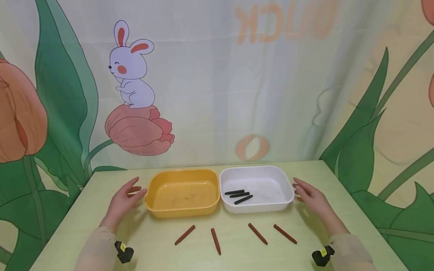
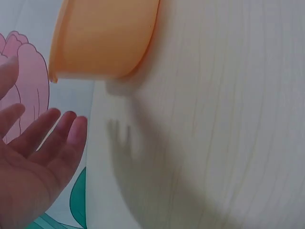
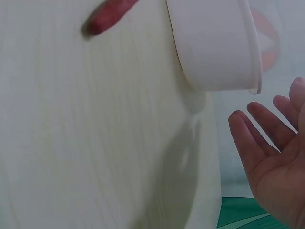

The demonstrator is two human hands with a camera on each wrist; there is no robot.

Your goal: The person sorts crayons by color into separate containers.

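My left hand is beside the left end of a yellow plastic tray, fingers relaxed and spread. In the left wrist view that hand holds nothing, and its fingers are near the orange-looking tray wall. At the right end of a white tray is my right hand, its fingers loosely bent with nothing in them. Three dark crayons lie in the left part of the white tray. Several reddish-brown crayons lie spread on the table in front of both trays.
The two trays stand side by side on a pale wood-grain table. A printed curtain with a rabbit and tulips hangs behind the table's far edge. Small black devices are worn at both wrists.
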